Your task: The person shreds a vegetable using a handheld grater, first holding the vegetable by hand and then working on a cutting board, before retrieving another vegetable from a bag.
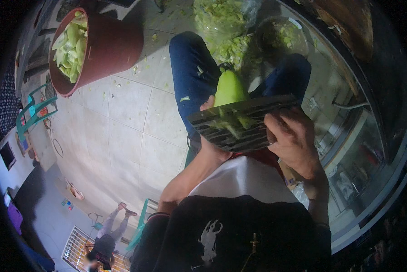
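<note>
My right hand grips a broad, dark-bladed knife by its right end. The wide blade lies across the front of a pale green fruit, possibly a green papaya or mango, and hides its lower part. My left hand holds the fruit from below and the left; a fingertip shows beside it, while the blade covers most of the fingers. The fruit's stem end points away from me, between my knees. It cannot be told whether the blade touches the fruit. Small green scraps cling to my trousers.
A red bucket full of pale green fruit stands at the left. Beyond my knees are green peelings, a clear plastic bag of pieces and a round basin. Green plastic chairs and a person are farther off.
</note>
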### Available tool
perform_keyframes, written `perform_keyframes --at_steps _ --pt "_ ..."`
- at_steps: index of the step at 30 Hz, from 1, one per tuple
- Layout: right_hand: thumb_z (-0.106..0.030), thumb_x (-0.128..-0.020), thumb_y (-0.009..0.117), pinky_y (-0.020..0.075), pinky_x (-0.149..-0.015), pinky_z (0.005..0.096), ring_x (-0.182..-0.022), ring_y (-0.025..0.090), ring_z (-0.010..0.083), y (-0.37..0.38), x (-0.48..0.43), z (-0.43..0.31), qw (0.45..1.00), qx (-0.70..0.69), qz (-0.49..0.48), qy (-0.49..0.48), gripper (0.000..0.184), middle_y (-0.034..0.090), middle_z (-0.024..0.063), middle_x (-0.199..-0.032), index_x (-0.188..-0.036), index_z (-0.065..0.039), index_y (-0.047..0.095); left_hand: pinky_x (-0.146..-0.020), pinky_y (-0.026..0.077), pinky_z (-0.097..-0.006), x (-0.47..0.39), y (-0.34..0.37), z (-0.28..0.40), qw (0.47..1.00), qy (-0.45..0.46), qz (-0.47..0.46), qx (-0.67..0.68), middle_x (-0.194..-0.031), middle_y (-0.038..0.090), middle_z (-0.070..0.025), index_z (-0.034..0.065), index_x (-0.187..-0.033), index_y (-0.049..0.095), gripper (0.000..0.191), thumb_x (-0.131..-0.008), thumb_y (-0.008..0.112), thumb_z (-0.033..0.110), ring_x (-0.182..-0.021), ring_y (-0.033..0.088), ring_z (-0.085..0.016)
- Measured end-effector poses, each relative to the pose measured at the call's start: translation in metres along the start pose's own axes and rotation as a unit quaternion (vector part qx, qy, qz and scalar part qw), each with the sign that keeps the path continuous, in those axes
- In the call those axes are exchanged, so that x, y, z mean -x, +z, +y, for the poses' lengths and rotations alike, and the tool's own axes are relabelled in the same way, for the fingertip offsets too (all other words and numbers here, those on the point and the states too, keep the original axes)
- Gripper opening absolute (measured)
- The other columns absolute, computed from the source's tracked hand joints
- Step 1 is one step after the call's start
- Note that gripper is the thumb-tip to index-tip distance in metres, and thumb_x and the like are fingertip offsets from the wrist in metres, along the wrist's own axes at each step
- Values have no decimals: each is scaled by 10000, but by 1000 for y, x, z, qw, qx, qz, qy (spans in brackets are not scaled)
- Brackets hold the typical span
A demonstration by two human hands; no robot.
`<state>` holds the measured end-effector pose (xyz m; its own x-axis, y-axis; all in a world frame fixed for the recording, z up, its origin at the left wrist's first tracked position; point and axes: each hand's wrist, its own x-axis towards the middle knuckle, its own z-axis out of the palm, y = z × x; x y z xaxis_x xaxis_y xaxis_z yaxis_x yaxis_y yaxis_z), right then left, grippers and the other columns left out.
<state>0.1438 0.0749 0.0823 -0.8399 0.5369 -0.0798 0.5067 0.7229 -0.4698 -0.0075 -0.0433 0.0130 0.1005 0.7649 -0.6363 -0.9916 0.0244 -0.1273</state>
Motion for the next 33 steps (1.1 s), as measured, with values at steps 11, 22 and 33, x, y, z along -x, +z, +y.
perform_keyframes --at_steps 11,22,33 --pt "-104 -840 612 489 -734 437 -814 633 356 81 -43 81 968 -89 -43 230 148 645 191 -882 -970 -42 644 -820 549 -480 1 -4 -4 991 76 15 -112 -1134 608 -200 55 -1321 485 630 -938 410 549 -989 641 -329" --pt "-195 -828 698 494 -773 446 -884 608 358 20 -13 38 942 -135 -35 305 243 648 171 -863 -1008 -41 646 -956 495 -495 -8 4 6 993 72 -9 -91 -1210 597 -151 84 -1335 487 622 -919 458 545 -1058 618 -311" --pt "-136 -702 692 378 -628 329 -677 517 167 11 12 -7 993 49 3 -109 170 470 33 -742 -769 -100 540 -798 561 -396 -25 18 10 999 34 24 -16 -1044 639 -142 54 -1188 552 532 -918 487 508 -904 653 -272"
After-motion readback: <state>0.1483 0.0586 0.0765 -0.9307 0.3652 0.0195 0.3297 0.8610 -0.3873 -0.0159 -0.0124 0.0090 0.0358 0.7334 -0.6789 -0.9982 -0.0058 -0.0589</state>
